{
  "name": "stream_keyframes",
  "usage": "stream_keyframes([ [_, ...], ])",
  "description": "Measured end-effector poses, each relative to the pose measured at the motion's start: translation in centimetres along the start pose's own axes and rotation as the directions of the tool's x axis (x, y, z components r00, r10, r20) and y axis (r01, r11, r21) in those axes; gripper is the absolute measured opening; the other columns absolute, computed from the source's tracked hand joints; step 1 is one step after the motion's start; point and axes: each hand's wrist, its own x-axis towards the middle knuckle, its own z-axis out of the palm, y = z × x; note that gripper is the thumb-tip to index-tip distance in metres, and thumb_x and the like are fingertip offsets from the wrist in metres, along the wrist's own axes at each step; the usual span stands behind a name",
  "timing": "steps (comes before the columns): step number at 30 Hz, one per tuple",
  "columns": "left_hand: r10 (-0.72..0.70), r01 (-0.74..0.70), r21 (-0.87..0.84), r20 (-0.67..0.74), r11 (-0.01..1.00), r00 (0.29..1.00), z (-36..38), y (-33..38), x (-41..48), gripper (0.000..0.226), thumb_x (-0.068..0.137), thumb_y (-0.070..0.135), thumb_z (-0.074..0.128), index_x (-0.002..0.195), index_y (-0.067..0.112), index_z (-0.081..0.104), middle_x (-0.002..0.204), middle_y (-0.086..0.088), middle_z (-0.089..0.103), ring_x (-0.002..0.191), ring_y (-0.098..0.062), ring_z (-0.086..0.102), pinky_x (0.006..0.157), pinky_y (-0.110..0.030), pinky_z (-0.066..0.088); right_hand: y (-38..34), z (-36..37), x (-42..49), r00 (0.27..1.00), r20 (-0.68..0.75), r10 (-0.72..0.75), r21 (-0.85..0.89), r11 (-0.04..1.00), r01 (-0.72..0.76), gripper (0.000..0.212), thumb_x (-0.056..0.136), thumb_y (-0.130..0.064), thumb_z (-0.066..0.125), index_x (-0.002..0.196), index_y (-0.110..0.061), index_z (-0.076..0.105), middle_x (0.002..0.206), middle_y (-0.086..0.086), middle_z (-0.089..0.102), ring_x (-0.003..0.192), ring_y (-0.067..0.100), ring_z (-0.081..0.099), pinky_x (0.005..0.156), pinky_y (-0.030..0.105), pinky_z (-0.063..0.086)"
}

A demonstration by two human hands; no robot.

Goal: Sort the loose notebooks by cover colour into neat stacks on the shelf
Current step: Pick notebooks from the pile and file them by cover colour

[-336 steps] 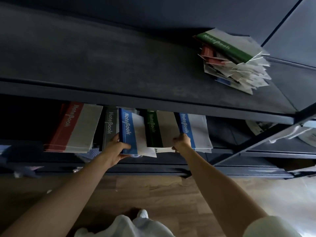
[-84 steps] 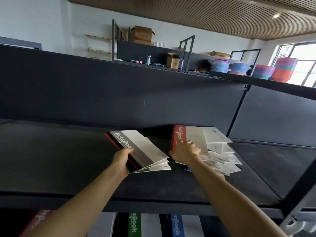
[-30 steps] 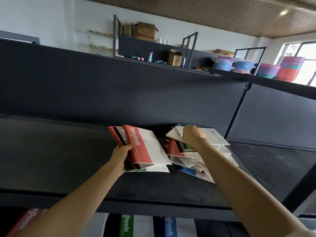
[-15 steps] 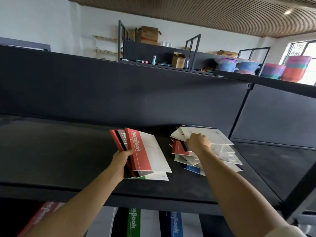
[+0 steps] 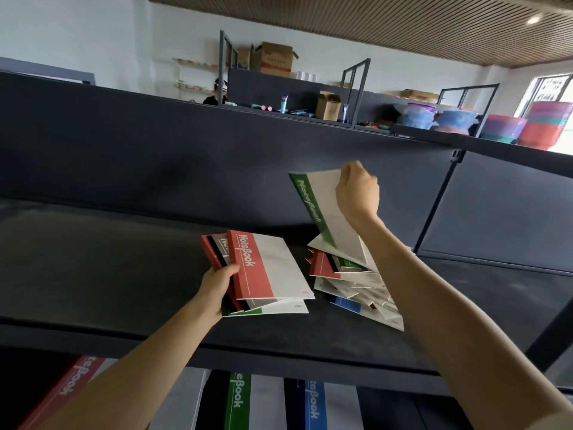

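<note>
— From the head view, where was the green notebook [image 5: 319,206]?
— Tilted up over the loose pile [image 5: 350,283] on the shelf [image 5: 108,274], pinched at its top edge by the right hand [image 5: 356,193]. It looked thin, light and floppy, so it was probably safer held nearer the spine.
— And the left hand [image 5: 218,283]?
— Gripping the red-topped bundle [image 5: 266,268] by its spines. Half a second earlier, the right hand lay on the pile.

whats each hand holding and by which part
Right hand grips a green notebook by its upper corner, opposite the spine, raised above the pile. Left hand holds a red-topped stack by the lower spine edge.
</note>
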Motion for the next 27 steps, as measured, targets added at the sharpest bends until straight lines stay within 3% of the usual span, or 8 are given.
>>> stream_keyframes([
  [4, 0.048, -0.049, 0.093, 0.004, 0.994, 0.999, -1.1, 0.2, -1.1, 0.036, 0.096, 0.019, 0.050, 0.130, 0.008, 0.048, 0.103, -0.010, 0.061, 0.087, -0.025, 0.058, 0.078, -0.036, 0.043, -1.0, 0.1, 0.5, 0.981, -0.041, 0.190, 0.204, 0.963, -0.178, 0.031, 0.098, -0.008, 0.031, 0.114, -0.006, 0.057, 0.108, 0.013, 0.061, 0.089, 0.026, 0.054, 0.075, 0.033, 0.044],
  [8, 0.089, -0.092, 0.140, 0.025, 0.986, 0.996, -3.0, 0.4, -2.3, 0.035, 0.096, 0.020, 0.052, 0.128, 0.008, 0.050, 0.115, -0.014, 0.062, 0.080, -0.021, 0.058, 0.070, -0.031, 0.043, -0.6, 2.1, -0.1, 0.924, 0.180, 0.338, 0.193, 0.909, -0.370, 0.024, 0.094, -0.003, 0.035, 0.092, -0.004, 0.058, 0.100, 0.015, 0.058, 0.091, 0.035, 0.051, 0.076, 0.031, 0.040],
  [12, 0.095, -0.101, 0.114, 0.058, 0.988, 0.994, -4.7, 0.3, -3.3, 0.024, 0.091, 0.018, 0.059, 0.114, 0.011, 0.056, 0.090, -0.003, 0.065, 0.077, -0.018, 0.062, 0.064, -0.029, 0.045, 0.3, 5.8, -3.9, 0.828, 0.339, 0.446, 0.105, 0.857, -0.505, 0.032, 0.096, -0.006, 0.038, 0.126, 0.005, 0.045, 0.131, 0.023, 0.049, 0.118, 0.036, 0.050, 0.093, 0.035, 0.042],
  [15, 0.069, -0.074, 0.088, 0.056, 0.993, 0.996, -5.9, 0.0, -3.9, 0.015, 0.088, 0.012, 0.063, 0.102, 0.011, 0.059, 0.087, -0.006, 0.067, 0.078, -0.022, 0.065, 0.064, -0.031, 0.048, -0.4, 7.7, -6.4, 0.786, 0.400, 0.471, 0.089, 0.834, -0.545, 0.033, 0.097, -0.006, 0.039, 0.128, 0.006, 0.043, 0.131, 0.023, 0.050, 0.121, 0.036, 0.048, 0.095, 0.035, 0.041],
  [19, 0.042, -0.047, 0.067, 0.064, 0.997, 0.997, -7.7, -0.3, -4.6, 0.016, 0.086, 0.008, 0.064, 0.100, 0.012, 0.060, 0.089, -0.010, 0.070, 0.079, -0.026, 0.067, 0.070, -0.035, 0.052, -1.7, 8.6, -8.7, 0.712, 0.483, 0.510, 0.168, 0.744, -0.647, 0.029, 0.099, -0.014, 0.040, 0.122, 0.003, 0.046, 0.112, 0.019, 0.055, 0.096, 0.029, 0.052, 0.077, 0.032, 0.041],
  [23, 0.081, -0.081, -0.002, 0.049, 0.997, 0.996, -9.3, -0.3, -5.5, 0.016, 0.085, 0.004, 0.064, 0.099, 0.011, 0.061, 0.088, -0.012, 0.069, 0.079, -0.027, 0.067, 0.071, -0.037, 0.053, -2.5, 8.2, -11.2, 0.608, 0.597, 0.524, 0.226, 0.617, -0.753, 0.019, 0.093, -0.021, 0.056, 0.082, -0.008, 0.047, 0.074, 0.007, 0.046, 0.068, 0.019, 0.048, 0.063, 0.029, 0.042],
  [25, 0.104, -0.101, -0.059, 0.046, 0.993, 0.994, -9.9, -0.4, -6.0, 0.021, 0.085, 0.002, 0.063, 0.105, 0.009, 0.062, 0.092, -0.014, 0.069, 0.082, -0.028, 0.067, 0.074, -0.039, 0.053, -2.4, 7.9, -12.7, 0.549, 0.664, 0.508, 0.230, 0.560, -0.796, 0.020, 0.088, -0.018, 0.066, 0.079, -0.007, 0.051, 0.069, 0.007, 0.049, 0.058, 0.018, 0.047, 0.058, 0.028, 0.044],
  [27, 0.111, -0.106, -0.108, 0.044, 0.988, 0.993, -10.5, -0.6, -6.6, 0.026, 0.086, 0.002, 0.062, 0.111, 0.009, 0.061, 0.100, -0.015, 0.069, 0.086, -0.028, 0.067, 0.073, -0.039, 0.054, -2.7, 7.0, -14.8, 0.463, 0.758, 0.459, 0.189, 0.525, -0.830, 0.017, 0.085, -0.014, 0.070, 0.088, -0.002, 0.059, 0.079, 0.011, 0.060, 0.067, 0.024, 0.058, 0.067, 0.036, 0.054],
])
